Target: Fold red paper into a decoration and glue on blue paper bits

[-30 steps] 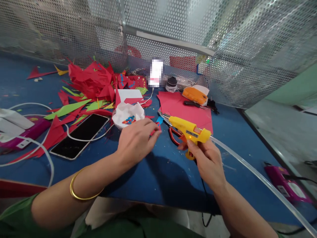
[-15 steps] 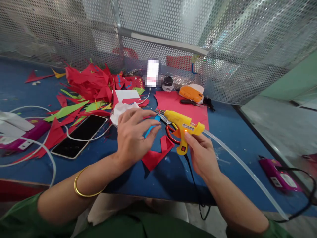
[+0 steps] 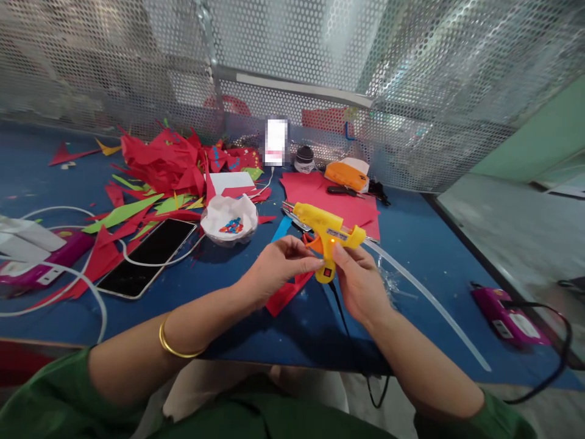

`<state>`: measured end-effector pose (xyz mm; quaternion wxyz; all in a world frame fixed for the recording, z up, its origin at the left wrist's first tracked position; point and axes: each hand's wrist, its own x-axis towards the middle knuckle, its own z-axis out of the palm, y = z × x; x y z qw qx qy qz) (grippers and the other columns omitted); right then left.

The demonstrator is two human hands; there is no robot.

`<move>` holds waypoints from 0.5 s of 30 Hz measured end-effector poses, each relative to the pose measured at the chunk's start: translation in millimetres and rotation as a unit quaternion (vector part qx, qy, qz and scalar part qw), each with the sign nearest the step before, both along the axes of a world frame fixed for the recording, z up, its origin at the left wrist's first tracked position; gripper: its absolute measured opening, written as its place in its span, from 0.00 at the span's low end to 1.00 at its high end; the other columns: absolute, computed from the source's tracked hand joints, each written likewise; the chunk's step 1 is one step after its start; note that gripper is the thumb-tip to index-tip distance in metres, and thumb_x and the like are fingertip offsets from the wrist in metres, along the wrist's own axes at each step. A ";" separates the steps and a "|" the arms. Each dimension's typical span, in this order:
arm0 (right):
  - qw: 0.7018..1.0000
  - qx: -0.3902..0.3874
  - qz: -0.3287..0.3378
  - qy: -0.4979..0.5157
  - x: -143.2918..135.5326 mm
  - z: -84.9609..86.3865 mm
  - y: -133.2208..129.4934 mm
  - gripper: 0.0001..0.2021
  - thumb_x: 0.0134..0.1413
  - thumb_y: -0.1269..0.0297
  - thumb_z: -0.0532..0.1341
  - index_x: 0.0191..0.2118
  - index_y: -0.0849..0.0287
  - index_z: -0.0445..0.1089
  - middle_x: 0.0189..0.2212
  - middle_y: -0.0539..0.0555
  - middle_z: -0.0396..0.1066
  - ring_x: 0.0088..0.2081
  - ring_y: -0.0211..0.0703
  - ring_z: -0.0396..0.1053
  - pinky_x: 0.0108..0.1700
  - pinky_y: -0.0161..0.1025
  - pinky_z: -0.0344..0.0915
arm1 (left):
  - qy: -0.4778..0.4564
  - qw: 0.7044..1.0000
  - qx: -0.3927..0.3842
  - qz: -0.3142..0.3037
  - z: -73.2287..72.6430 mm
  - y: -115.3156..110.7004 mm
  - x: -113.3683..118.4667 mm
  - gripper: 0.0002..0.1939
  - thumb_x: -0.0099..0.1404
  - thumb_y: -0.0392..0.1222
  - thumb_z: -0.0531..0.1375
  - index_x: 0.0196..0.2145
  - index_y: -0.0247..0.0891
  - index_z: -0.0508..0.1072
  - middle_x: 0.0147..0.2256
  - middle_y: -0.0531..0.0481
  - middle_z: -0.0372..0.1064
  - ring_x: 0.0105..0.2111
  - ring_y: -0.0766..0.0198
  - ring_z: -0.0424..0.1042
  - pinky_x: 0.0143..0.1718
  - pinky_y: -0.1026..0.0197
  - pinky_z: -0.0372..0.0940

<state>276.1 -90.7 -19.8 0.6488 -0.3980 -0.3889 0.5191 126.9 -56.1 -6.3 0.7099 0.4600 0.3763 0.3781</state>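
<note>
A yellow hot glue gun (image 3: pixel 320 224) with an orange trigger and a lit orange light is gripped in my right hand (image 3: pixel 361 280), its nozzle pointing left. A long clear glue stick (image 3: pixel 425 299) trails from its back end. My left hand (image 3: pixel 283 268) is closed, with thumb and fingertips at the front of the gun's handle; what they pinch, if anything, is hidden. Beneath lies a folded red paper piece (image 3: pixel 281 299), with a blue strip (image 3: pixel 281 228) behind it. Scissors, partly covered by the gun, lie behind.
A paper-lined bowl (image 3: pixel 230 219) with small blue and red bits stands left of the gun. Further left are a phone (image 3: pixel 148 259), white cables and a heap of red scraps (image 3: pixel 159 158). Red sheets (image 3: pixel 301 183) lie behind. A purple power strip (image 3: pixel 507 317) sits right.
My left hand has moved down and right, from beside the nozzle to the gun's handle, uncovering the bowl. The glue gun has shifted slightly left in view.
</note>
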 end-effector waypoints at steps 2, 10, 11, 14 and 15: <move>1.000 0.002 0.020 0.003 -3.2 -0.6 -0.8 0.11 0.49 0.54 0.71 0.38 0.49 0.80 0.39 0.51 0.81 0.42 0.46 0.77 0.49 0.47 0.73 | -0.068 0.996 -0.034 -0.036 -4.3 -2.1 2.7 0.19 0.47 0.39 0.75 0.34 0.34 0.74 0.33 0.50 0.76 0.33 0.66 0.73 0.38 0.63 0.65; 0.992 -0.031 0.069 -0.104 -8.6 -1.6 -3.3 0.18 0.53 0.46 0.66 0.44 0.52 0.78 0.34 0.52 0.79 0.32 0.42 0.75 0.31 0.38 0.71 | -0.170 0.978 -0.083 -0.091 -13.3 -8.5 2.7 0.17 0.46 0.39 0.76 0.35 0.38 0.81 0.32 0.52 0.78 0.32 0.68 0.74 0.39 0.65 0.66; 0.984 -0.019 0.065 -0.163 -6.3 -1.0 -4.9 0.20 0.56 0.45 0.62 0.45 0.53 0.77 0.34 0.52 0.79 0.32 0.42 0.75 0.30 0.38 0.70 | -0.170 0.979 -0.077 -0.087 -13.0 -7.9 0.8 0.16 0.47 0.40 0.76 0.35 0.38 0.81 0.32 0.52 0.78 0.32 0.67 0.74 0.40 0.64 0.66; 0.913 0.046 0.016 -0.405 1.5 4.1 -15.6 0.21 0.64 0.48 0.55 0.52 0.56 0.72 0.42 0.57 0.79 0.40 0.46 0.77 0.37 0.41 0.73 | -0.164 0.983 -0.063 -0.060 -11.2 -3.4 -5.4 0.16 0.48 0.40 0.75 0.36 0.37 0.82 0.33 0.50 0.79 0.34 0.64 0.76 0.42 0.62 0.67; 0.869 0.075 -0.013 -0.490 3.7 6.9 -20.8 0.20 0.65 0.51 0.56 0.55 0.57 0.70 0.45 0.58 0.79 0.42 0.47 0.77 0.40 0.42 0.73 | -0.161 0.984 -0.065 -0.050 -10.5 -1.7 -7.3 0.16 0.47 0.40 0.75 0.36 0.37 0.82 0.34 0.49 0.80 0.35 0.64 0.76 0.43 0.61 0.68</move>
